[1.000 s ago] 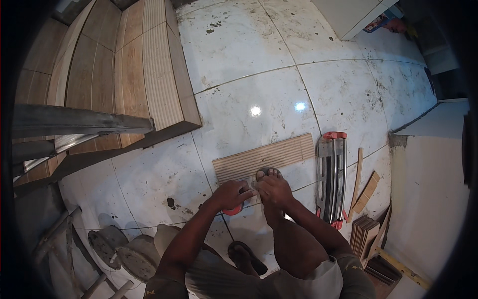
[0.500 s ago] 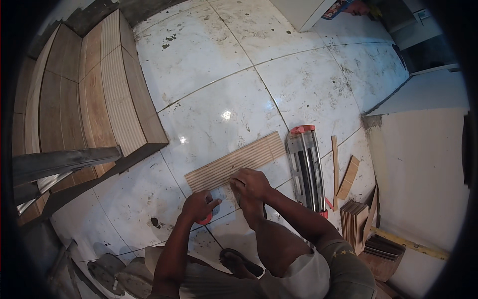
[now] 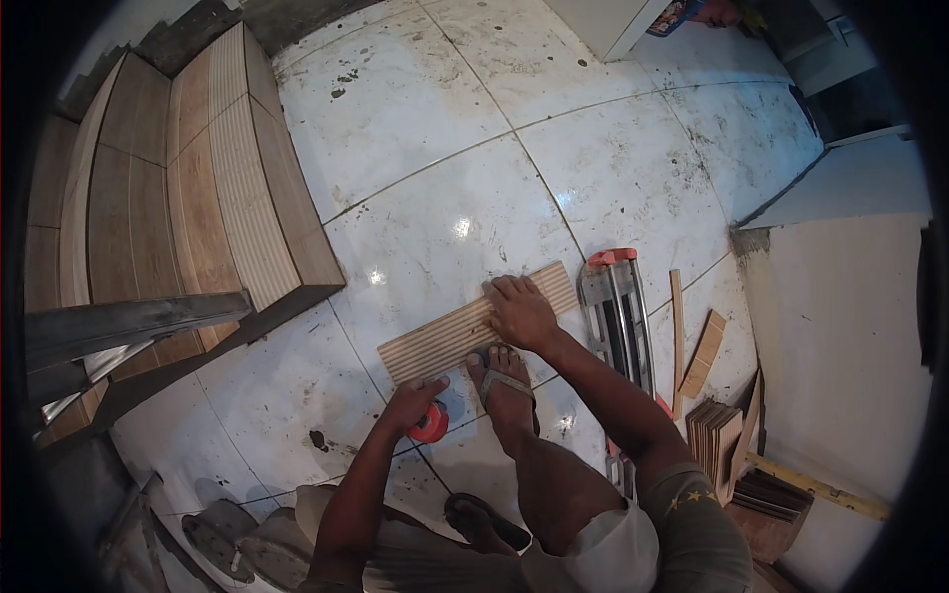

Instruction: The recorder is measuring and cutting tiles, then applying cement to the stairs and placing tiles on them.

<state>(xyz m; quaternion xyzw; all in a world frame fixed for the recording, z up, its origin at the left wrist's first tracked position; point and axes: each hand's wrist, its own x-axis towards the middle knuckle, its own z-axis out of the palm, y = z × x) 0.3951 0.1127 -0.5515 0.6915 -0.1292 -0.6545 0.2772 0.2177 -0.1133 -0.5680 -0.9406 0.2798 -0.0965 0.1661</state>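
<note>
A ribbed, wood-look tile strip [image 3: 435, 336] lies slantwise on the white floor. My right hand [image 3: 521, 314] is spread across its right half, palm down, with the fingertips over the far edge. By the near left corner of the strip, my left hand [image 3: 415, 403] is closed around a small red, rounded thing [image 3: 429, 423]. The thing's exact kind does not show, and the hand covers part of it. My sandaled foot [image 3: 504, 387] is set against the strip's near edge, between my hands.
A manual tile cutter [image 3: 618, 316] with red ends stands right of the strip. Beyond it lie a thin batten [image 3: 677, 336], a short tile piece [image 3: 704, 354] and stacked tile strips [image 3: 712, 440]. Tiled steps [image 3: 213, 188] rise at left, with a metal beam [image 3: 138, 321] in front.
My right hand has gone from a closed grip near the strip's near edge to lying spread on top of it. The red thing in my left hand has turned and shows more.
</note>
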